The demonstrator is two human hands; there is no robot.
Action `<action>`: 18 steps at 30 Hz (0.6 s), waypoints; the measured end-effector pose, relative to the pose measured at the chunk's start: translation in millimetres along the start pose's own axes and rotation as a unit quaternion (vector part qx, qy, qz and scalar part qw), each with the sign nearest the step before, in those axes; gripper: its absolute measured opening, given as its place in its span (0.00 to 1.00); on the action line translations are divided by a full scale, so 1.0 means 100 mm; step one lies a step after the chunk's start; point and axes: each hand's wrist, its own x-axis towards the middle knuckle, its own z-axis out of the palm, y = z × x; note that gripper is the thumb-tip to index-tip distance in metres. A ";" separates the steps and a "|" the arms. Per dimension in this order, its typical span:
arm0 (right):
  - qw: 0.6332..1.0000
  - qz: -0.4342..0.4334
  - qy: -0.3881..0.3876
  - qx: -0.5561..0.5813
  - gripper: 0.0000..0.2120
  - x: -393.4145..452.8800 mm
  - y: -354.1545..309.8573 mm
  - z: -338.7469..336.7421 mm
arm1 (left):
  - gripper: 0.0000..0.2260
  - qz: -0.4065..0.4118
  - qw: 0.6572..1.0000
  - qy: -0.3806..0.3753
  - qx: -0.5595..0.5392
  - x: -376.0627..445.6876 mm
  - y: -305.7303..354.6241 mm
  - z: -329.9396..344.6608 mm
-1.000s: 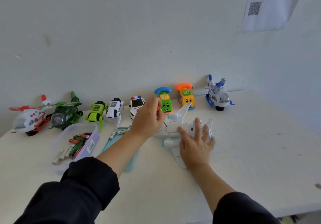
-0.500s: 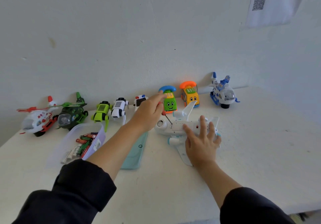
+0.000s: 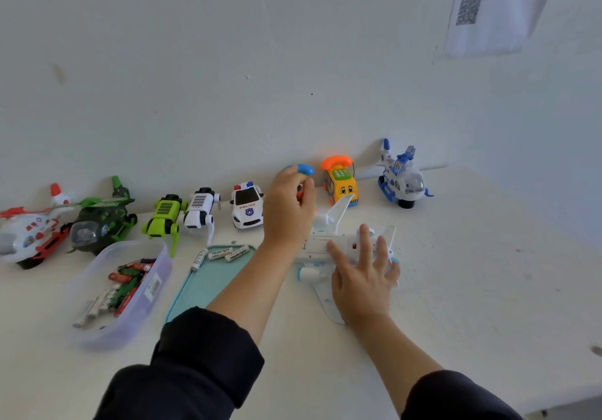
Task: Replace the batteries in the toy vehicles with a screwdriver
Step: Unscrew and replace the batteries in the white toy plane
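A white toy airplane [image 3: 329, 243] lies belly-up on the white table [image 3: 472, 289]. My right hand [image 3: 361, 276] presses flat on its body with fingers spread. My left hand [image 3: 288, 207] grips a red-handled screwdriver [image 3: 300, 193] above the plane's belly; the shaft is hidden behind the hand. Three white batteries [image 3: 224, 253] lie at the far end of a teal tray [image 3: 202, 286]. A clear plastic box [image 3: 120, 292] holds several red, green and white batteries.
Toys line the wall: a red-white helicopter [image 3: 29, 230], a green helicopter [image 3: 101, 220], a green robot dog [image 3: 163, 214], a white robot dog [image 3: 200, 209], a police car [image 3: 246, 206], an orange phone car [image 3: 340, 183], a blue-white helicopter [image 3: 400, 178]. A blue-topped toy [image 3: 304, 169] hides behind my left hand.
My left hand rose slightly over the plane with the screwdriver and now covers the green phone car. My right hand stays pressed on the plane. The camera shifted.
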 end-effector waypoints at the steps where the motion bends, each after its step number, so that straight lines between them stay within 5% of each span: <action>1: 1.000 0.000 0.002 -0.002 0.20 0.01 0.01 0.01 | 0.08 -0.021 0.998 0.011 -0.066 0.00 0.01 0.04; 5: 1.000 0.001 0.014 -0.009 0.20 0.00 0.03 0.04 | 0.05 -0.063 0.986 0.037 -0.148 -0.05 0.05 0.13; 11: 1.000 0.004 0.019 -0.015 0.20 -0.01 0.03 0.06 | 0.15 -0.095 0.966 0.012 -0.239 -0.03 0.01 0.21; 14: 1.000 0.000 0.013 -0.011 0.19 -0.01 0.01 0.04 | 0.08 -0.123 0.937 -0.014 -0.328 -0.01 0.03 0.19; 18: 1.000 -0.026 0.009 -0.003 0.19 0.02 0.06 0.03 | 0.06 -0.140 0.941 -0.040 -0.306 0.01 0.06 0.20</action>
